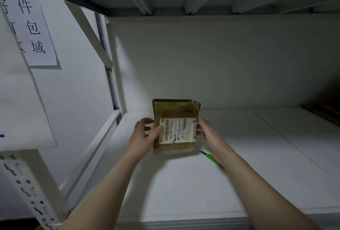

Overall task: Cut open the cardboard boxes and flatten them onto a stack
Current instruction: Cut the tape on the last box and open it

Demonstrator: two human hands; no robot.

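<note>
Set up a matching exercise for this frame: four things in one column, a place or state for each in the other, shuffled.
1 cardboard box
2 green cutter
3 paper sign
4 left hand

A lies on the shelf, in no hand
B gripped at both side edges
C hangs at far left
D thumb on the shipping label

Pairs: 1-B, 2-A, 3-C, 4-D

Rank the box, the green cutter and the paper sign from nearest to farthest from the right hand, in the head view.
1. Box, gripped at its right edge by the right hand.
2. Cutter, lying on the shelf just below that hand's wrist.
3. Sign, far off at upper left.
</note>
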